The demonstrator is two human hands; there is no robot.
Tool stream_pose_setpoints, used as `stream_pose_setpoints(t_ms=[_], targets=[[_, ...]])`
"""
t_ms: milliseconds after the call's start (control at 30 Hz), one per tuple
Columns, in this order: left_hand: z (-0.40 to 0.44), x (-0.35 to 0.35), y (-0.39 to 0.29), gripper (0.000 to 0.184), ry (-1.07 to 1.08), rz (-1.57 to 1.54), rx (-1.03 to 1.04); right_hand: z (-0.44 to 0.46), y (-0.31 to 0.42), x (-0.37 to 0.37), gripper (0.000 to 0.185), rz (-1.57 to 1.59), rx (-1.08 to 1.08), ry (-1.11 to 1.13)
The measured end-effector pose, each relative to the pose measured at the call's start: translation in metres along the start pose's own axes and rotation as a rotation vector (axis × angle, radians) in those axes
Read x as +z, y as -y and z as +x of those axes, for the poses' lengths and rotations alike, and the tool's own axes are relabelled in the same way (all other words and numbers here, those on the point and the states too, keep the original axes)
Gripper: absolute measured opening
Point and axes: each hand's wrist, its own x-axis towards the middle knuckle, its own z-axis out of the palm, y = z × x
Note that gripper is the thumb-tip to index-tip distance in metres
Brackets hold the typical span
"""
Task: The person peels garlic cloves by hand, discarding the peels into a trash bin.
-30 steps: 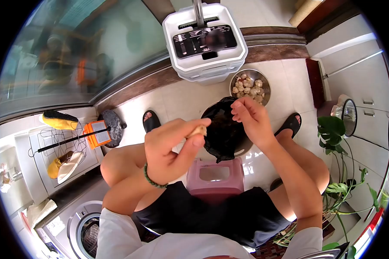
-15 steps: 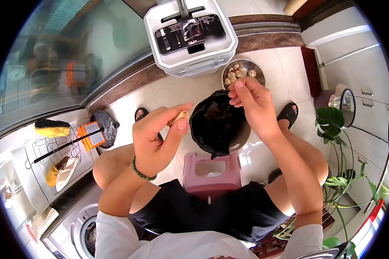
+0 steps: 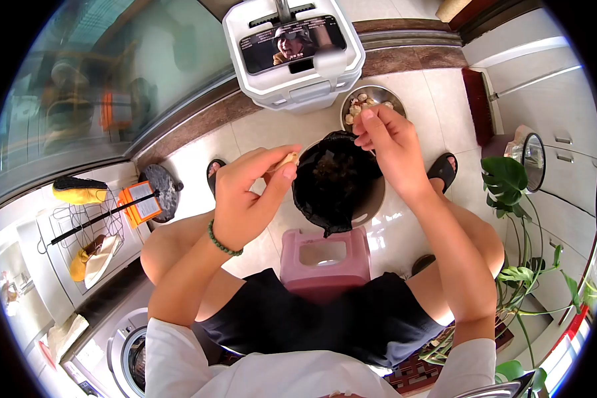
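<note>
My left hand (image 3: 249, 192) pinches a garlic clove (image 3: 290, 159) between thumb and forefinger, at the left rim of the bin. My right hand (image 3: 393, 149) is held over the bin's upper right side, thumb and fingers drawn together; whether anything is between them I cannot make out. Below and between both hands stands a bin lined with a black bag (image 3: 312, 199), with dark brownish scraps inside. Just beyond my right hand, a metal bowl (image 3: 400, 106) holds several garlic pieces (image 3: 355, 109), partly covered by my fingers.
A pink plastic stool (image 3: 325, 272) is between my knees. Past the bin stands a white and grey bucket (image 3: 298, 96) with a phone (image 3: 292, 43) on top. A wire rack (image 3: 93, 225) is on the left, a leafy plant (image 3: 507, 186) on the right.
My left hand has shifted slightly right and up with the garlic clove. My right hand has risen a little, fingers still together. The phone's picture has changed.
</note>
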Motion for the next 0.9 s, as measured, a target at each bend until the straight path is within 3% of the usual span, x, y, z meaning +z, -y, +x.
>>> stream_pose_setpoints(t_ms=[133,900], targets=[[0.001,0.004,0.014,0.023,0.019,0.060,0.098,0.000,-0.003,-0.003,0.032,-0.012,0.010,-0.006],[0.002,0.029,0.055,0.021,-0.017,0.073,0.067,-0.013,-0.015,-0.021,0.032,-0.029,-0.028,-0.044]])
